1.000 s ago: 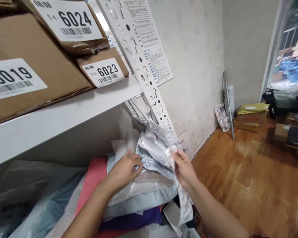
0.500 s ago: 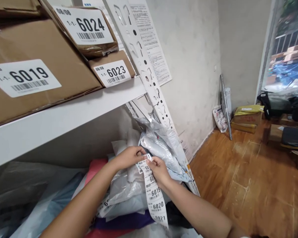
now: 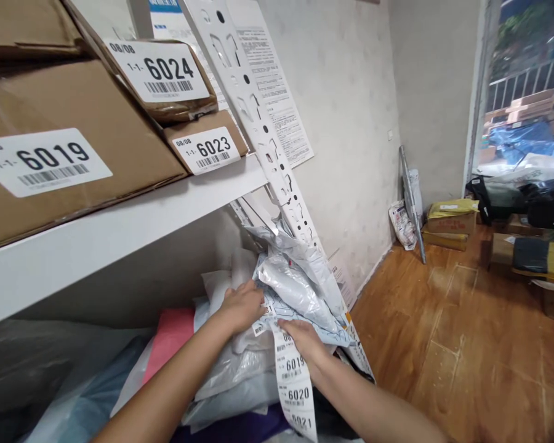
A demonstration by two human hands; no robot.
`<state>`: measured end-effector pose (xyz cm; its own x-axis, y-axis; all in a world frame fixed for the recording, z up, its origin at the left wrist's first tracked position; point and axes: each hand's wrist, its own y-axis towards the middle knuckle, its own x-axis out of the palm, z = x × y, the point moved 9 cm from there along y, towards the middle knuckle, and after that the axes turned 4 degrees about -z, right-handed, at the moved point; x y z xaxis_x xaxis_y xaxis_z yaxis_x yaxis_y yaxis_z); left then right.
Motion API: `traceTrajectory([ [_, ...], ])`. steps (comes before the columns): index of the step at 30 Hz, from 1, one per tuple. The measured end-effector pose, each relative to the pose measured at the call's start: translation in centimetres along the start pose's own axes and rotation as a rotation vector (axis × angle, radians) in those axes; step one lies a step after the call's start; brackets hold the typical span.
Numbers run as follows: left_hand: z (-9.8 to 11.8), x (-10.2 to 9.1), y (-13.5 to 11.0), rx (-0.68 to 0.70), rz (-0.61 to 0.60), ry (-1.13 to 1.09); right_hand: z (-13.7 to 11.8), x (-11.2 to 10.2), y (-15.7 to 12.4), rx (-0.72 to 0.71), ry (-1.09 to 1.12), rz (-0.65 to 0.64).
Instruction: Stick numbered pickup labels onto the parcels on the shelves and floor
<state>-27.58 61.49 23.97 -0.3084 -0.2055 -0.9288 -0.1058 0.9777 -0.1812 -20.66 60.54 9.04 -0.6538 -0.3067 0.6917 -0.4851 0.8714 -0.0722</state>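
Note:
A long strip of white number labels [image 3: 294,394], with 6019, 6020 and 6021 readable, hangs down from my right hand [image 3: 307,344]. The thumb and fingers of that hand are closed on the strip's upper part. Just to the left, my left hand [image 3: 244,307] reaches over the plastic mailing bags, its fingers bent down at the edge of a label [image 3: 269,309] ending in 31; their tips are partly hidden. Under both hands lies a pile of bags, among them a clear-wrapped white parcel [image 3: 298,286] and a light-blue patterned bag [image 3: 325,332].
Above the bags runs a white shelf beam [image 3: 133,215] with labelled cardboard boxes [image 3: 133,135] on it. A slanting perforated shelf post [image 3: 289,191] stands close to my right hand. Farther right, parcels [image 3: 452,218] and a wrapped pole [image 3: 412,203] are near the wall.
Both hands have moved slightly lower in the picture, with the left also shifting left and away from the right. The view has tilted a little. The label strip still hangs from my right hand.

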Motion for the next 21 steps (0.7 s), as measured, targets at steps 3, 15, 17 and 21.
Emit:
traceTrajectory([
  [3, -0.9, -2.7, -0.2, -0.116, 0.265, -0.002, -2.1, -1.3, -2.1, -0.218, -0.018, -0.004],
  [15, 1.6, -2.1, -0.2, 0.613, -0.069, -0.432, -5.7, 1.4, 2.4, -0.361, -0.014, -0.115],
  [17, 0.7, -1.7, 0.3, 0.496, -0.081, -0.586, -5.1, 1.3, 3.2, -0.368, -0.061, -0.092],
  [21, -0.4, -1.3, 1.6, 0.318, 0.025, -0.539, -4.9, 1.2, 3.3, -0.384, -0.201, -0.066],
])
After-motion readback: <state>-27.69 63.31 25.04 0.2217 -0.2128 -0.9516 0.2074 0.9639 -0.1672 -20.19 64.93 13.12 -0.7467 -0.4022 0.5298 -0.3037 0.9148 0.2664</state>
